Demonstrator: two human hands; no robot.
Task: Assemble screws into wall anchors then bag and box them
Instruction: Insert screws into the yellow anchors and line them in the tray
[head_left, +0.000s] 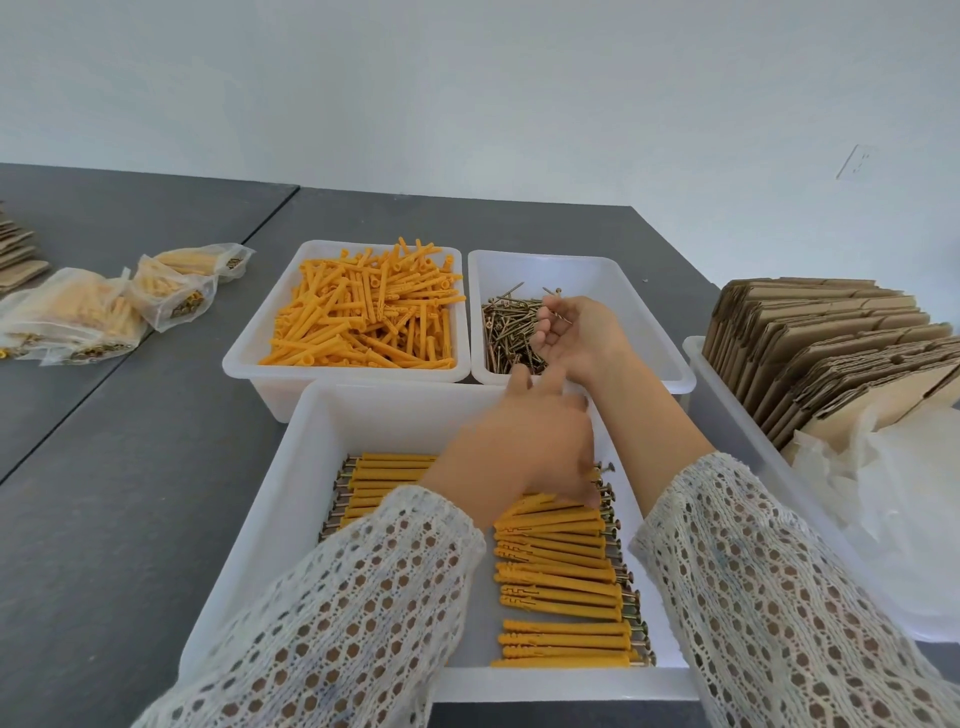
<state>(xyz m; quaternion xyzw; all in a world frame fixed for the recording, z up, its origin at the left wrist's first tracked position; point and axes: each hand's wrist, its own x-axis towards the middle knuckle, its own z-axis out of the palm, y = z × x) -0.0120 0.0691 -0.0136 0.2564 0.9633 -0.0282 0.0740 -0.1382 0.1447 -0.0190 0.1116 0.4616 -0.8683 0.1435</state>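
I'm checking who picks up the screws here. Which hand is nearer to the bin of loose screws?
Right. The right hand is over the screw bin, palm up with a screw or two in its fingers. The left hand is over the nearer bin of assembled anchors.

Grey counter (130, 467) carries three white bins. Far left bin (244, 358) heaped with loose orange anchors (369, 317); bin beside it (644, 312) holds brass screws (506, 332). Right hand (576, 332), palm up over the screw bin, fingers curled round a few screws. Left hand (519, 447), blurred, reaches across the near bin (291, 493), fingertips at assembled anchors (561, 571) lying in rows. Filled bags (78, 317) far left. Flat cardboard boxes (821, 343) stand in a tray (727, 415) at right.
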